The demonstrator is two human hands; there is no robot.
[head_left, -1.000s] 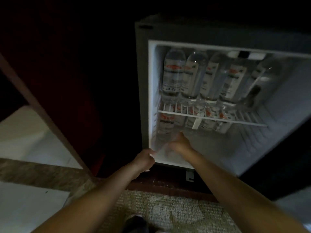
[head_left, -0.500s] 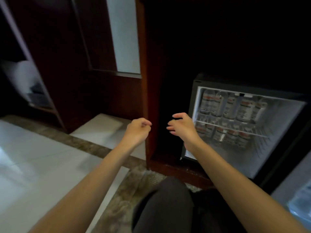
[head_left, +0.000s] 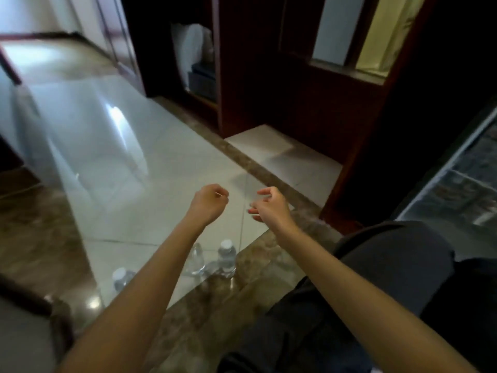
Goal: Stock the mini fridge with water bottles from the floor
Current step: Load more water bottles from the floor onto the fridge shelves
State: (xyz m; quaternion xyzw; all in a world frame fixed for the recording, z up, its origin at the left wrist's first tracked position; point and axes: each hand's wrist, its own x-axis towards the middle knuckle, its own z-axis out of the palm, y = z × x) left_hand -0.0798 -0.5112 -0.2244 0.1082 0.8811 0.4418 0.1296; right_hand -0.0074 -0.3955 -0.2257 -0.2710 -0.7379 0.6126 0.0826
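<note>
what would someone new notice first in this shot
Two bare forearms stretch up the middle, the left hand and right hand both empty, fingers loosely curled, above the glossy pale floor. Under the left forearm stand a few capped water bottles; the mini fridge shows at the right edge.

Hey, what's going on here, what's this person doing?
A person is stocking a mini fridge with water. Both the left hand and right hand hover empty, fingers loosely curled, above the tiled floor. A few water bottles stand on it near the left forearm; the fridge shows at the right edge.
</note>
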